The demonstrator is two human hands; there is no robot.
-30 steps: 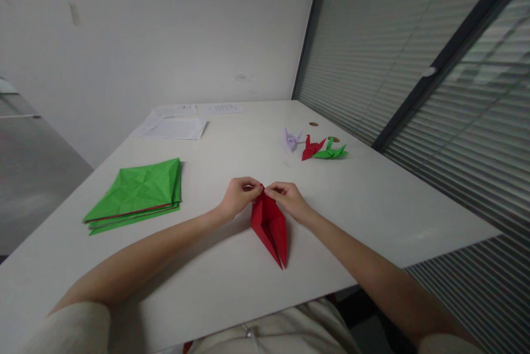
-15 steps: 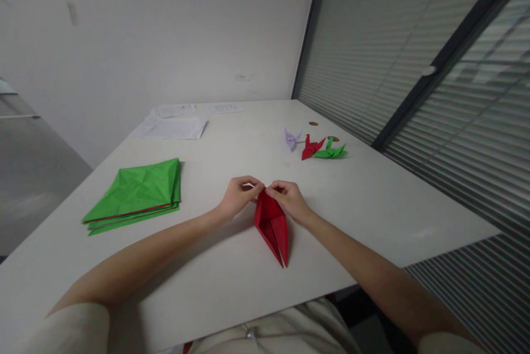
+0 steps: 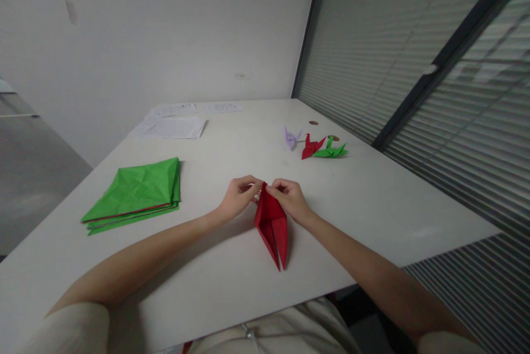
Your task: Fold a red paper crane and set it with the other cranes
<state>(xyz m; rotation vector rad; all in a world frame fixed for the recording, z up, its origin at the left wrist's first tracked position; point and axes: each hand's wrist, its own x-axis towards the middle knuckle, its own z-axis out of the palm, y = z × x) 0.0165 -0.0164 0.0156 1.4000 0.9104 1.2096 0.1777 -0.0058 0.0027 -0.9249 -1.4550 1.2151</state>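
Observation:
A red folded origami paper [image 3: 272, 224] stands out from the tabletop between my hands, its two narrow points aimed toward me and its upper part spread into a hollow. My left hand [image 3: 240, 196] pinches its far tip from the left side. From the right, my right hand [image 3: 289, 198] grips the same end between thumb and fingers. The fingertips of both hands nearly meet there, and part of the tip shows between them.
A stack of creased green paper sheets [image 3: 143, 191] lies to the left on the white table [image 3: 223, 288]. Purple [image 3: 292, 138], red [image 3: 311, 147] and green [image 3: 331, 149] paper cranes sit at the back right. Printed sheets [image 3: 174, 126] lie at the far left, and window blinds [image 3: 414, 83] border the right.
The red paper's near points have swung slightly left and closer to me. More of its far tip shows between the fingers. Both hands stay almost in place.

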